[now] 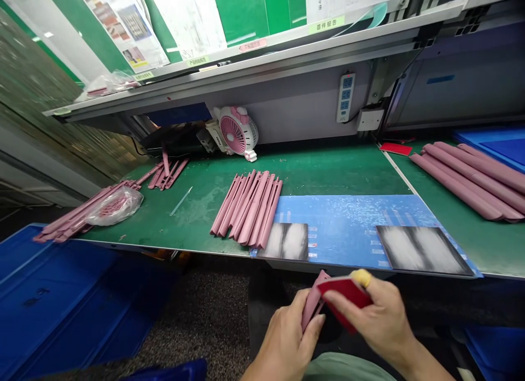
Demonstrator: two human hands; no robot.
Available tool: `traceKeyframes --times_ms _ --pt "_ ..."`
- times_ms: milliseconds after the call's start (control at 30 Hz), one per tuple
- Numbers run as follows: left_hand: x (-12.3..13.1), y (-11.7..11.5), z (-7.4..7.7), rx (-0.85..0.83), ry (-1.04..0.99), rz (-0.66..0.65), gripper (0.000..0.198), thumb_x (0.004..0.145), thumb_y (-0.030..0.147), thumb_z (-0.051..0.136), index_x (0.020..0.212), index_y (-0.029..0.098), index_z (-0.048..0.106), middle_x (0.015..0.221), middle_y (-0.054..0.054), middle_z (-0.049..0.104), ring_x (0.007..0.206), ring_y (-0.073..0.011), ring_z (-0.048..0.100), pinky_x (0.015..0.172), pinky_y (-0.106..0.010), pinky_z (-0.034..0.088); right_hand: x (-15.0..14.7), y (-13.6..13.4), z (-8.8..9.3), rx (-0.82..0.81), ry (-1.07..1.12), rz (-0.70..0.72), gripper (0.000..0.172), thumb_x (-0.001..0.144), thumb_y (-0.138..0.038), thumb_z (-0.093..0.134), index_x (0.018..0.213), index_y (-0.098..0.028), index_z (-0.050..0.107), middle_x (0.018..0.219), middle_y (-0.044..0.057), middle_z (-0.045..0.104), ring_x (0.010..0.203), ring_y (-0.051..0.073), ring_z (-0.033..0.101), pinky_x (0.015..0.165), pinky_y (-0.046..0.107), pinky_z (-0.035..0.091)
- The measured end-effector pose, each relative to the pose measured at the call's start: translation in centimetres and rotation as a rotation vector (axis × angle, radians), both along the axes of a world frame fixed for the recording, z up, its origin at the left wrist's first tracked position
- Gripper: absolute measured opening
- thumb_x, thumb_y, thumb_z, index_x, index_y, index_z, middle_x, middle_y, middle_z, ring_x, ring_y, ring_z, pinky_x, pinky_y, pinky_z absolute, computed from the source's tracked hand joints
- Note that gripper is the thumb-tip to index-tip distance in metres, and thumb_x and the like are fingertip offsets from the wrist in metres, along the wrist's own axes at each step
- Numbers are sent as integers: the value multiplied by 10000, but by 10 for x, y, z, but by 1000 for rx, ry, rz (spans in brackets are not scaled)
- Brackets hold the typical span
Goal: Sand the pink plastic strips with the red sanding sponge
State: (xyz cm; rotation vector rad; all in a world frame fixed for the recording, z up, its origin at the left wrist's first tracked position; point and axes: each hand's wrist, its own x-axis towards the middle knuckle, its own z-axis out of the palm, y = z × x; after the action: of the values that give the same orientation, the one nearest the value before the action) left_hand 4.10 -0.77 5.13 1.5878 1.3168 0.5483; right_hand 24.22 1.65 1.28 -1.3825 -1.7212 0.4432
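Note:
Low in front of the bench edge, my left hand point(286, 332) is closed around a pink plastic strip point(312, 303), which tilts upward. My right hand point(379, 310) pinches a red sanding pad point(346, 296) between thumb and fingers, its edge against the upper part of the strip. A yellow wrap point(361, 277) covers one right fingertip. Just beyond my hands, a row of similar pink strips point(248, 209) lies side by side on the green bench top point(188, 217). My fingers hide the lower end of the held strip.
A blue board point(340, 222) with two grey-black pads point(422, 250) lies at the bench's front edge. Longer pink pieces point(476, 176) rest at right, more strips and a plastic bag point(117, 206) at left. A small fan point(238, 132) stands behind, under a shelf point(246, 61). Blue bins point(61, 293) stand lower left.

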Motion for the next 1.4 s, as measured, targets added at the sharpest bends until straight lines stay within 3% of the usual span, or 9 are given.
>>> traceKeyframes --times_ms 67,200,333,533,767,900,1067,1267,1400 --pt "-3 0 -2 -1 -28 -34 390 996 390 526 1335 216 607 891 -36 704 730 -192 570 713 -249 377 0 2 -2 -21 -17 42 335 867 -483 733 691 -205 677 563 7 626 477 148 553 510 270 450" --pt "-11 1 -12 -4 -116 -57 459 984 458 538 1360 194 540 932 -44 675 766 -187 548 721 -260 385 10 12 0 -222 211 -176 365 832 -555 739 781 -204 654 584 -7 636 483 153 547 503 266 459" --pt "-14 4 -18 -21 -169 -55 456 959 486 584 1265 161 493 818 1 575 703 -155 486 686 -259 365 3 11 5 -570 658 27 404 818 -583 734 844 -194 629 654 -13 662 555 160 572 530 260 479" --pt "-12 5 -31 -144 -424 -64 359 929 497 653 1046 190 508 807 13 550 658 -98 453 634 -214 351 -33 -5 -1 -604 862 182 364 812 -506 781 770 -180 625 640 -36 595 564 120 486 555 241 418" --pt "-19 7 -55 -500 -866 -5 436 925 610 599 1042 199 511 587 52 562 305 -43 379 313 -132 273 -31 -18 -30 -741 1241 51 346 801 -503 804 872 -201 651 673 -18 638 548 120 526 541 235 436" --pt "-19 10 -47 -562 -824 -49 498 1001 592 451 1166 131 541 553 37 571 286 -57 408 290 -132 293 -12 -15 -27 -606 1112 32 331 839 -488 778 1018 -235 661 759 -9 682 599 149 604 584 253 504" --pt "-18 10 -36 -627 -696 -202 592 970 667 441 1206 132 536 584 27 582 306 -62 410 302 -144 300 -1 0 -6 -316 569 310 220 938 -395 685 1114 -264 702 1085 45 733 937 210 690 845 290 524" --pt "-24 8 -4 -285 -168 -289 442 1011 542 475 1206 176 625 625 47 546 415 -52 452 453 -152 376 -8 16 12 -221 165 428 191 986 -363 611 898 -216 695 770 4 688 687 158 620 683 278 461" --pt "-29 9 -20 -269 -158 -239 468 1021 573 407 1163 162 578 651 41 552 393 -54 441 402 -162 316 -12 31 14 -232 231 196 295 966 -463 609 819 -209 635 681 -5 636 607 162 563 612 289 434"
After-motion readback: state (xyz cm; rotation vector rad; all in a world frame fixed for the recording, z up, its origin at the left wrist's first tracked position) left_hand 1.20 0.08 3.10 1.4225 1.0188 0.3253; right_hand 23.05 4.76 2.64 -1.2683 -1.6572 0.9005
